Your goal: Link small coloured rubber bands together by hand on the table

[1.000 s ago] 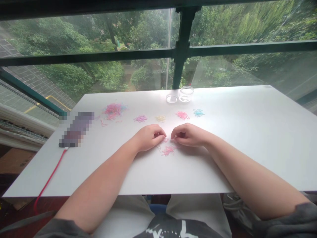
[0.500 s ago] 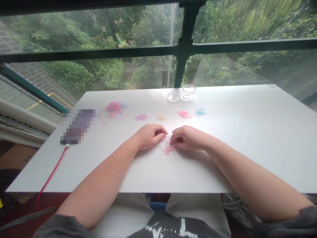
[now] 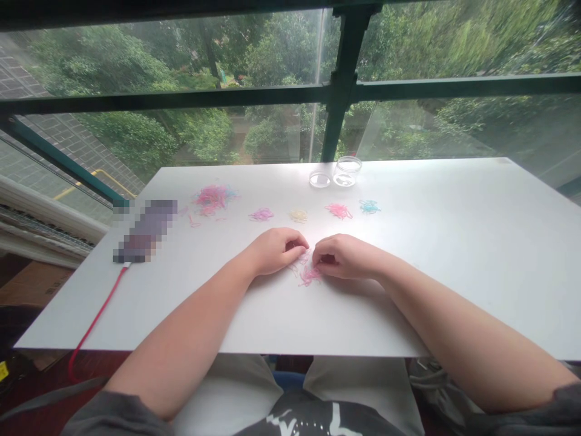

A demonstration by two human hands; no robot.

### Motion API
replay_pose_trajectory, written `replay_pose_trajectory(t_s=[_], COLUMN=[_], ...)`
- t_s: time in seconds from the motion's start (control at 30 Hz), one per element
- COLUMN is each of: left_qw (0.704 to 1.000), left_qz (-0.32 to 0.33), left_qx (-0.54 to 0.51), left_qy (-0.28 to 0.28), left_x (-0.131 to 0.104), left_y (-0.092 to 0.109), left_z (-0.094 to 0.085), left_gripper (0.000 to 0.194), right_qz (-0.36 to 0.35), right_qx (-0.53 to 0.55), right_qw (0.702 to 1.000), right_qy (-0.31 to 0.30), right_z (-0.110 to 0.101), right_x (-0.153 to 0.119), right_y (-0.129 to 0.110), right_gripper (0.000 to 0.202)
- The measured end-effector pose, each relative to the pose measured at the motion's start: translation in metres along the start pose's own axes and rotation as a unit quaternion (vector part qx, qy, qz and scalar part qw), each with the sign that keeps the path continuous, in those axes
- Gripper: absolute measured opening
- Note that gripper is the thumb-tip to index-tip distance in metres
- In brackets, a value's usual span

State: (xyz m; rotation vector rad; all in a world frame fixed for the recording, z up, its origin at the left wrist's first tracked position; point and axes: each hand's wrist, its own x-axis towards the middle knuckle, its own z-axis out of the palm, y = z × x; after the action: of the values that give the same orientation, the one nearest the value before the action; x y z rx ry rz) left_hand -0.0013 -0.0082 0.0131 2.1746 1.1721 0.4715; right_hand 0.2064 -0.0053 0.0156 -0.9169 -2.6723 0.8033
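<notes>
A loose pile of thin pink and pale rubber bands [image 3: 310, 277] lies on the white table between my hands. My left hand [image 3: 279, 251] rests at the pile's upper left, thumb and fingertips pinched together. From the right, my right hand [image 3: 341, 257] curls its fingers in a pinch at the pile's edge. Whatever is between the fingertips of either hand is too small to make out. Beyond my hands lie sorted clusters in a row: purple bands [image 3: 261, 214], yellow bands [image 3: 298, 215], pink bands [image 3: 338, 211] and blue bands [image 3: 370, 206].
A larger mixed heap of bands [image 3: 213, 200] sits at the back left. A clear round jar [image 3: 347, 172] and its clear lid [image 3: 319, 180] stand near the window edge. On the left lies a blurred-out dark device [image 3: 147, 230] with a red cable [image 3: 97, 318] hanging off the table.
The view has shifted very slightly. Both hands keep almost the same pinched pose at the pile, and the clusters of bands look unchanged.
</notes>
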Motion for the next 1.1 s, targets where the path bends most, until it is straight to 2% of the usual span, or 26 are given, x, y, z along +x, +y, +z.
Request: replay_pose_trajectory(t_s=[0.33, 0.7, 1.0, 1.1], left_qw=[1.000, 0.999, 0.999, 0.999], left_qz=[0.018, 0.034, 0.036, 0.034], left_qx=[0.001, -0.013, -0.015, -0.023], left_qy=[-0.005, -0.041, -0.017, 0.006], left_x=[-0.0007, -0.0030, -0.0020, -0.0014], left_y=[-0.0004, 0.0014, -0.0002, -0.0016], left_z=[0.0006, -0.0026, 0.0013, -0.0005], left_gripper=[0.019, 0.019, 0.015, 0.015], right_qz=[0.043, 0.052, 0.043, 0.052], right_qx=[0.064, 0.070, 0.086, 0.095], right_qw=[0.997, 0.995, 0.994, 0.990], right_qy=[0.024, 0.047, 0.046, 0.089], right_z=[-0.0023, -0.0019, -0.0012, -0.0006], right_x=[-0.0022, 0.0000, -0.0012, -0.0005], right_y=[0.0011, 0.0001, 0.0028, 0.0075], right_gripper=[0.014, 0.010, 0.017, 0.023])
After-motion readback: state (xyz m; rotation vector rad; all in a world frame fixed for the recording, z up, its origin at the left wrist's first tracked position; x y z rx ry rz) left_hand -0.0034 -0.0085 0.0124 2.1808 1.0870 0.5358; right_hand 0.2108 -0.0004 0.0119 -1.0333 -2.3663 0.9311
